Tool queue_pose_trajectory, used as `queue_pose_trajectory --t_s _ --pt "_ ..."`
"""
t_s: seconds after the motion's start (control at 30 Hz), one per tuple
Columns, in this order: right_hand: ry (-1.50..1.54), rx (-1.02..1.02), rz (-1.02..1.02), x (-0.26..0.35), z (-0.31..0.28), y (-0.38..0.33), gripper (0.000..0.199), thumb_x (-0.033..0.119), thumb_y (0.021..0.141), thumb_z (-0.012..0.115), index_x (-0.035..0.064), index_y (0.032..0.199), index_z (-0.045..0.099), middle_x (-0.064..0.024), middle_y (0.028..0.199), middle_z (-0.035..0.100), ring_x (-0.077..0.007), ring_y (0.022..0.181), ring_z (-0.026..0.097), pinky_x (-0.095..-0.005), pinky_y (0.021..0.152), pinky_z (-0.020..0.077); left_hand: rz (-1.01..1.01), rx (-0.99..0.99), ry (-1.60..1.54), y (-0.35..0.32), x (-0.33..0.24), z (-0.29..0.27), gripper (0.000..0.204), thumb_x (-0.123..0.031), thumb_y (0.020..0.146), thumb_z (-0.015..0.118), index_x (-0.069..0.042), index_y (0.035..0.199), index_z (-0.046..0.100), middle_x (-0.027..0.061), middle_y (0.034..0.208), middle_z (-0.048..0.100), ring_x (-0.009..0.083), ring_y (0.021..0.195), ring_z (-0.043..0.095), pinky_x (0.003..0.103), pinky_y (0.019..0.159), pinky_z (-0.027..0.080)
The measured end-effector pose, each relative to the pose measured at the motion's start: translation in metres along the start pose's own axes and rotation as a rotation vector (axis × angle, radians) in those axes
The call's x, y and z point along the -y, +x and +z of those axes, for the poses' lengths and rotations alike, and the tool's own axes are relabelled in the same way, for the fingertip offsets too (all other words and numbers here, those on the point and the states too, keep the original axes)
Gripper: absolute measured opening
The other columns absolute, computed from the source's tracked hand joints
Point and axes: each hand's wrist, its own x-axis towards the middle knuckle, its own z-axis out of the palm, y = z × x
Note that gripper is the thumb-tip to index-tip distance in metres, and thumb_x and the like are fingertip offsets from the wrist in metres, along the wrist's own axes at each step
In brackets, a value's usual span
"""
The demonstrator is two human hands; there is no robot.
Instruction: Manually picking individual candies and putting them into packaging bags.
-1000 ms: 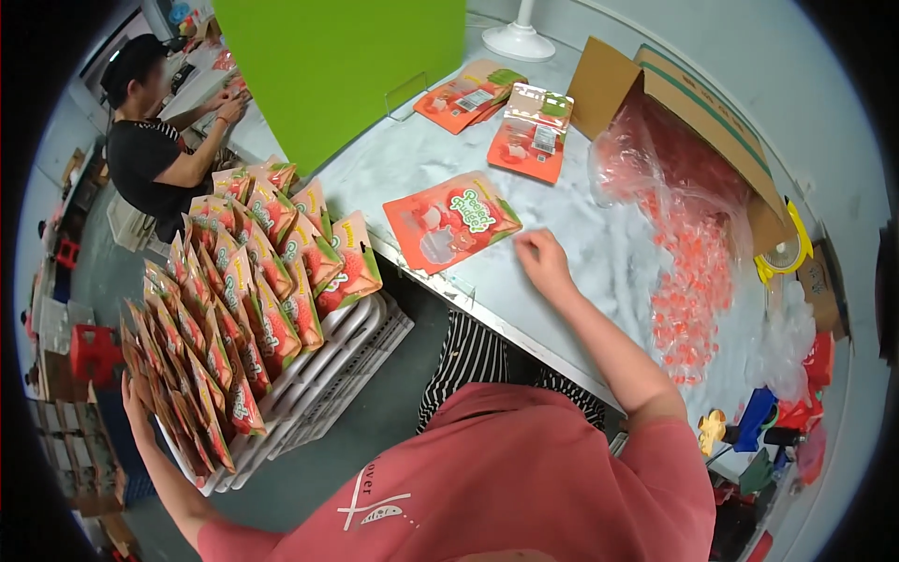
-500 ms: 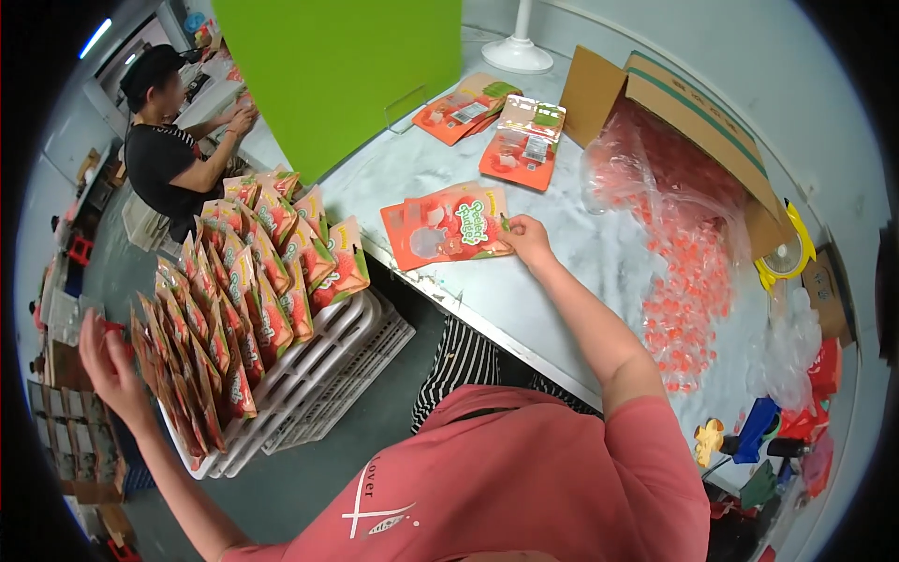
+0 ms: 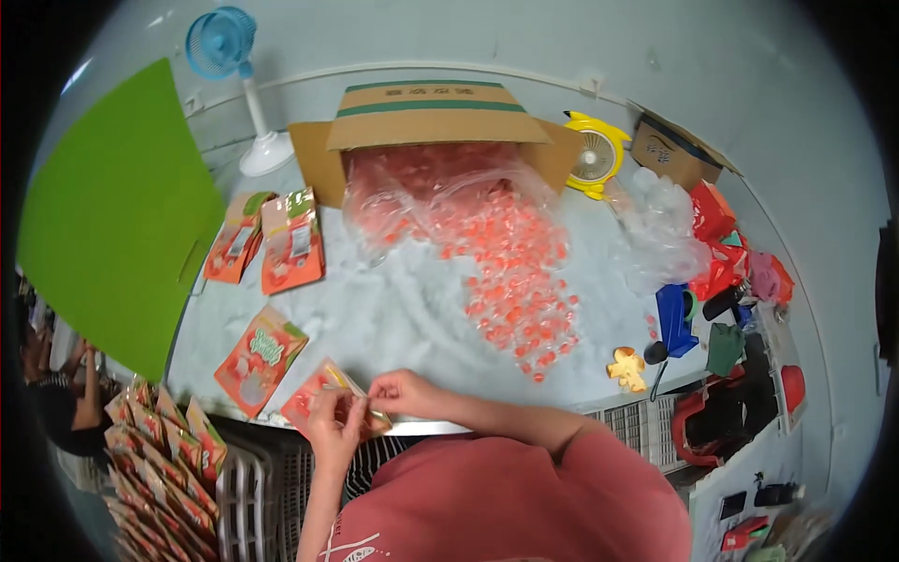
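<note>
Held pouch (image 3: 302, 401): red-orange with a pale, yellowish strip near the hands; it lies aslant over the table's near edge, partly hidden by fingers, so whether its mouth is parted cannot be told.
Left hand (image 3: 337, 420): fingers and thumb drawn together, pinching the held pouch across its middle.
Right hand (image 3: 405, 393): bent narrow, fingertips at the pouch's upper right edge, near the left hand's fingers.
Flat pouch (image 3: 253, 367): red with pale lettering and a green corner, just left of the held one, lying on the table (image 3: 398, 323).
Back pouches (image 3: 292, 245): two groups beyond the hands to the left, pale labels up.
Loose pieces (image 3: 520, 304): small, orange-red, clear-wrapped, heaped beyond the right hand, spilling from a clear liner.
Carton (image 3: 431, 126): brown with green bands, on its side straight beyond the hands, flaps spread.
Filled crate (image 3: 242, 510): white plastic, below and left of the left hand, packed with upright pouches (image 3: 159, 468).
Right side: yellow fan (image 3: 596, 157), crumpled clear bags (image 3: 660, 229), blue tool (image 3: 674, 323), yellow flower-shaped piece (image 3: 626, 369).
Left side: green panel (image 3: 112, 225), partly hiding a co-worker (image 3: 70, 407).
</note>
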Motion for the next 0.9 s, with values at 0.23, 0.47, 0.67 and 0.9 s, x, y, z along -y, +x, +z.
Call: queue_pose_trajectory --t_s 0.23,0.47,0.67,0.9 --pt "0.108 0.027 0.093 0.013 -0.029 -0.032 0.012 0.015 0.097 0.066 0.0034 0.094 0.065 0.0001 0.080 0.065 -0.0056 0.071 0.060 -0.0222 0.064 0.0488 -0.031 0.160 -0.046 0.002 0.034 0.041 0.016 -0.006 0.086 0.071 0.002 0.076 0.062 0.0072 0.072 0.060 0.0174 0.062 0.057 0.030 0.057 0.044" --pt "-0.382 -0.336 0.050 0.002 -0.035 -0.026 0.012 0.012 0.090 0.070 0.0039 0.094 0.063 -0.0022 0.080 0.064 -0.0097 0.070 0.063 -0.0256 0.061 0.0501 -0.533 0.083 -0.509 0.006 -0.009 0.040 0.014 -0.002 0.091 0.065 -0.004 0.078 0.060 0.0009 0.065 0.062 0.0077 0.052 0.057 0.022 0.050 0.045" --pt "-0.912 -0.461 -0.563 0.032 -0.023 -0.027 0.017 0.009 0.083 0.068 0.0079 0.098 0.059 -0.0077 0.094 0.058 -0.0281 0.077 0.066 -0.0371 0.065 0.0537 -0.498 0.041 -0.489 0.003 0.016 0.051 0.010 0.001 0.088 0.066 -0.002 0.079 0.063 -0.0022 0.068 0.060 0.0051 0.058 0.057 0.022 0.052 0.045" --pt "-1.041 0.011 -0.019 0.010 -0.018 -0.030 0.016 0.017 0.088 0.061 0.0074 0.100 0.064 -0.0150 0.088 0.065 -0.0307 0.079 0.067 -0.0437 0.070 0.0528 -0.048 0.110 0.027 -0.004 0.008 0.049 0.006 -0.002 0.082 0.068 0.000 0.078 0.063 0.0087 0.068 0.061 0.0192 0.060 0.061 0.034 0.054 0.047"
